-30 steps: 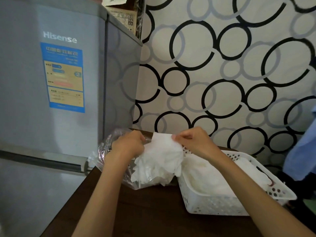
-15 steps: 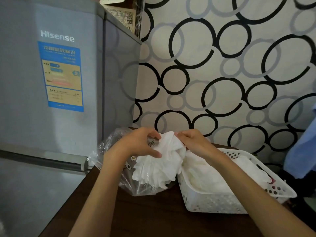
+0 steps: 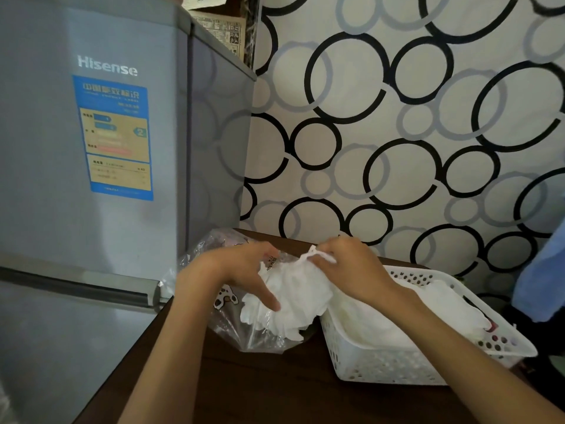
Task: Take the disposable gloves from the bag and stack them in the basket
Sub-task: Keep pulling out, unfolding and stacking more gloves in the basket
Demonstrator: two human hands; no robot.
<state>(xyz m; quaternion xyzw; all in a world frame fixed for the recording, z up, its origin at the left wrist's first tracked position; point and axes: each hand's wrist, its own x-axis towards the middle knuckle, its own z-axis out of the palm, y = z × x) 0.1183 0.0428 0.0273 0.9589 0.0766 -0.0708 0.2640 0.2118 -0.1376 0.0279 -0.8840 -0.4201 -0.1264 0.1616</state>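
Single head-worn wide-angle view, looking forward and down from the person's own eye height at close range, with both forearms entering from the bottom edge and the left hand (image 3: 241, 276) and right hand (image 3: 351, 270) meeting just below frame centre. The dark table (image 3: 275, 387) fills the lower middle, a grey fridge (image 3: 91, 209) the left half, and a ring-patterned wall (image 3: 397, 133) the upper right. Straight edges bow toward the margins.

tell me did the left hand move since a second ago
Yes. The left hand has slid right and down over the gloves, toward the basket, its fingers now spread on the bundle.
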